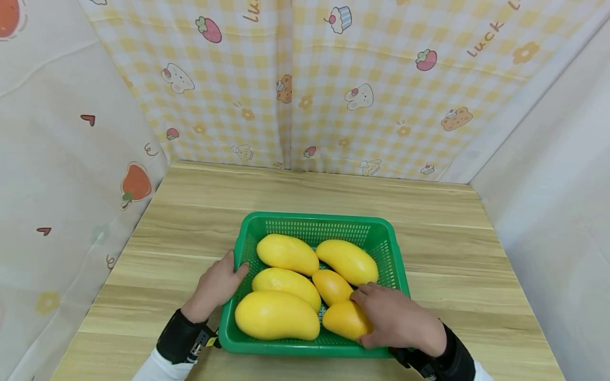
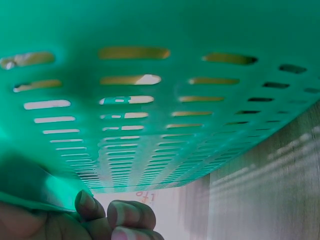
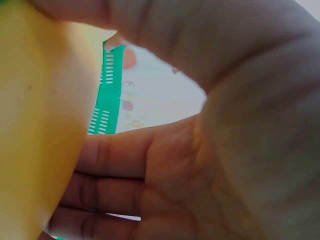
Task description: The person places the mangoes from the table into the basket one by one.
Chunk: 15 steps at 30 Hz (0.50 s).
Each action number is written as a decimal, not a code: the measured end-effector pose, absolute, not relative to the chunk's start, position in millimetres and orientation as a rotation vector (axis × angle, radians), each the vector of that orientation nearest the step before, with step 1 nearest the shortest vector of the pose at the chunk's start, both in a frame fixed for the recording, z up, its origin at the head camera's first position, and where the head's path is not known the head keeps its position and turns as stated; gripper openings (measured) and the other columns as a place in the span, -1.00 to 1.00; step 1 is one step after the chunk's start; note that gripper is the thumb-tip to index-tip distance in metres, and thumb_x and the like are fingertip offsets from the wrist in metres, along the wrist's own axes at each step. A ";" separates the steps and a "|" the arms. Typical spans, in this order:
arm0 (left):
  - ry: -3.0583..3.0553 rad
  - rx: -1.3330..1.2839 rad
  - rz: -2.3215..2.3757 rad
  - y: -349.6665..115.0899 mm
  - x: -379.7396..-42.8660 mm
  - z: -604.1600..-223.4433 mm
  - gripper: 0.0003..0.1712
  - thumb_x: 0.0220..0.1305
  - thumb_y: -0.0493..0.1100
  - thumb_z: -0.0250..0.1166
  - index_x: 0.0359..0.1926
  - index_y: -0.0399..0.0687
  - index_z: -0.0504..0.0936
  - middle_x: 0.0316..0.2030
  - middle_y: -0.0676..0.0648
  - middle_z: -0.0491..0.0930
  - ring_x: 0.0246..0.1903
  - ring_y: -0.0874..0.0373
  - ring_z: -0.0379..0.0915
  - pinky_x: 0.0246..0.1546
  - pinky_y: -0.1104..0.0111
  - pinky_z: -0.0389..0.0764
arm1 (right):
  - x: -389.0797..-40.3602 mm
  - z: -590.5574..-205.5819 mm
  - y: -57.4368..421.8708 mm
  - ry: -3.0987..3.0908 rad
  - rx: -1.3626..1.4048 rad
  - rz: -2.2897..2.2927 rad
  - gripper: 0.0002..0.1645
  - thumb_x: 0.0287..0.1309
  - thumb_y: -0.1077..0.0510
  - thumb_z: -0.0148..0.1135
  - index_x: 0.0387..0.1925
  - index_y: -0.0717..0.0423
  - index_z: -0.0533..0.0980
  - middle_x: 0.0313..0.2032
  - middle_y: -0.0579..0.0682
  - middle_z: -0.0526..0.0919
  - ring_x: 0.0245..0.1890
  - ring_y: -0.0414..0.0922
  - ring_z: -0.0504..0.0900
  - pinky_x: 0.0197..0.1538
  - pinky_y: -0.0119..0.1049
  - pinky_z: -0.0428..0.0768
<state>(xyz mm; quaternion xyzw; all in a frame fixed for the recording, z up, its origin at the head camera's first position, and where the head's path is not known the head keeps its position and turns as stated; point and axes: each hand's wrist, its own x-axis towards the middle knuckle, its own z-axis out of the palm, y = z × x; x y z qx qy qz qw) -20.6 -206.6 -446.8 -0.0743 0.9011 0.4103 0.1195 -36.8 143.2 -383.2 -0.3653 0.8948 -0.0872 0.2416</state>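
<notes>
My left hand [image 1: 216, 286] grips the left rim of a green plastic basket [image 1: 305, 350], thumb over the rim and the other fingers outside the wall. In the left wrist view the slotted basket wall [image 2: 165, 30] fills most of the picture, with curled fingertips [image 2: 131, 214] below it. At the front right corner, my right hand [image 1: 397, 317] holds a small orange-yellow mango [image 1: 345, 320] between thumb and fingers. The right wrist view shows this mango [image 3: 45, 125] up close, against the fingers [image 3: 115, 155]. Several other yellow mangoes [image 1: 278, 315] lie in the basket.
The basket stands on a light wood-grain table [image 1: 452, 264]. A yellow checked cloth [image 1: 314, 69] hangs behind the table. White printed cloth [image 1: 57, 174] covers the left side, and a plain white sheet [image 1: 553, 196] the right. Both wrists wear black straps [image 1: 181, 336].
</notes>
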 end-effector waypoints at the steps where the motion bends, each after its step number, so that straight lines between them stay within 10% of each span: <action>1: 2.634 -0.216 1.199 -206.5 -20.7 -446.9 -0.55 0.44 -0.11 -0.01 0.19 -0.34 0.28 -0.48 -0.10 0.53 -0.61 0.17 0.53 -0.66 0.34 0.57 | -36.4 -384.2 142.7 2.446 -0.995 -0.234 -0.26 -0.23 -0.10 0.50 0.01 0.17 0.52 -0.07 -0.04 0.54 -0.11 -0.10 0.49 -0.08 -0.13 0.52; 15: 2.636 -0.212 1.169 -206.4 -20.7 -445.1 -0.53 0.44 -0.11 -0.01 0.21 -0.36 0.25 -0.46 -0.10 0.52 -0.59 0.17 0.52 -0.64 0.34 0.56 | -36.2 -393.9 137.1 2.458 -1.059 -0.192 -0.32 -0.12 -0.08 0.47 0.03 0.16 0.51 -0.05 -0.03 0.53 -0.10 -0.13 0.48 -0.07 -0.19 0.54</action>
